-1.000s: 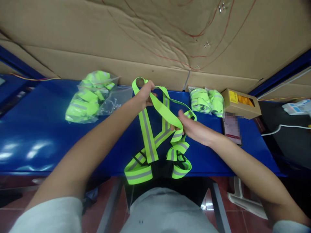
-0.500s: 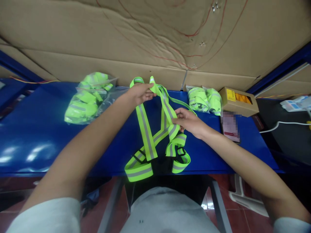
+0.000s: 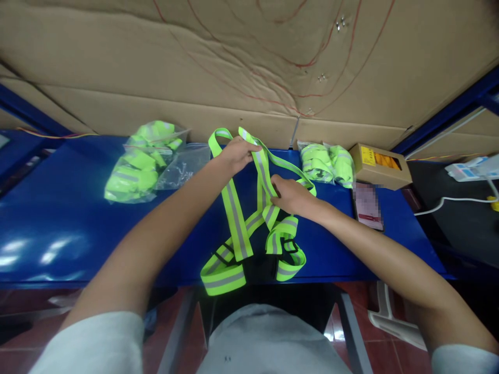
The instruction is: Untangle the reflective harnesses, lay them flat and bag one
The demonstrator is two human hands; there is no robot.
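A neon yellow-green reflective harness (image 3: pixel 235 223) with a grey stripe lies spread over the blue table, its lower loops and black buckles near the front edge. At the far end of one strap, my left hand (image 3: pixel 238 155) pinches the band between thumb and fingers. My right hand (image 3: pixel 289 196) grips the same strap lower down, with its fingers closed around it. Part of the strap is hidden behind the right hand. A thin side band curves past that hand on its far side.
Clear bags of folded reflective straps (image 3: pixel 134 174) lie at left beside a clear plastic bag (image 3: pixel 183 166). More bagged straps (image 3: pixel 317 162) sit at the back right, near a cardboard box (image 3: pixel 384 174) and a phone (image 3: pixel 367 206). A cardboard wall (image 3: pixel 175 111) rises behind the blue table (image 3: pixel 78 218).
My left hand has moved slightly to the right along the strap's upper end. My right hand has shifted a little left, and the strap between the hands now hangs straighter.
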